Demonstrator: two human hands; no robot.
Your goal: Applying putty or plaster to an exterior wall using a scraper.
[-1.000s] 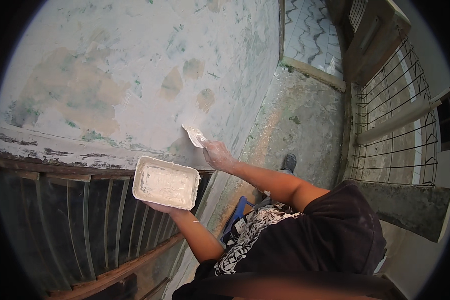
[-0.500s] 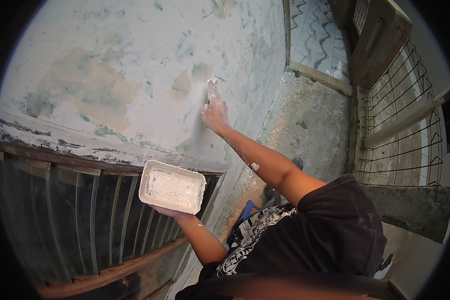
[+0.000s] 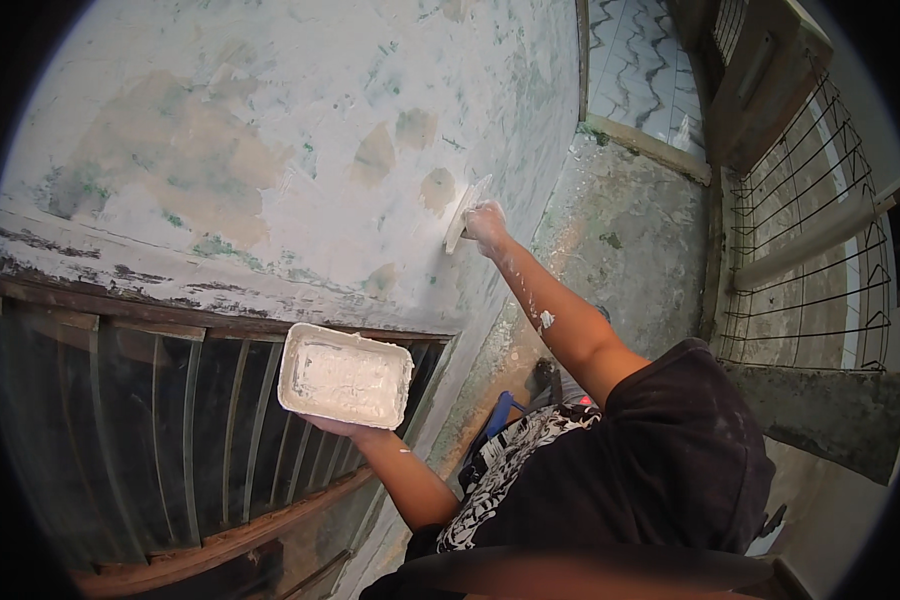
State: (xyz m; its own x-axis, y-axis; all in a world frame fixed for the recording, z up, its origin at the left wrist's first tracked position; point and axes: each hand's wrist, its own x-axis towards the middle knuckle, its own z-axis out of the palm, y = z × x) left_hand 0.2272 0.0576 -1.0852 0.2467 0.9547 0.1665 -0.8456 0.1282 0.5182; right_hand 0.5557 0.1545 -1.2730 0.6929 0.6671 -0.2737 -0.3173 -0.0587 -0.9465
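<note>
My right hand (image 3: 486, 226) is closed round a putty knife (image 3: 464, 214), whose wide, pale-smeared blade lies against the wall (image 3: 350, 230). White putty is smeared on the knuckles and along that forearm. The wall is coated in uneven white, with beige bare patches and green flecks of old paint. My left hand (image 3: 335, 425) supports a shallow rectangular tub (image 3: 395, 412) from beneath, and most of its fingers are hidden under it. Whitish putty coats the tub's inside and rim.
Below the wall's ledge is a louvred window (image 3: 170, 430) with dark slats and a wooden frame. A worn concrete floor (image 3: 630, 250) runs along the right, up to a marble-patterned tiled floor (image 3: 642, 70). Farther right stands a wire grille (image 3: 810, 220) beside a concrete ledge (image 3: 820, 420).
My right hand has moved right and slightly down across the wall, and the putty knife has turned so its broad blade shows. The left hand and the tub have barely moved.
</note>
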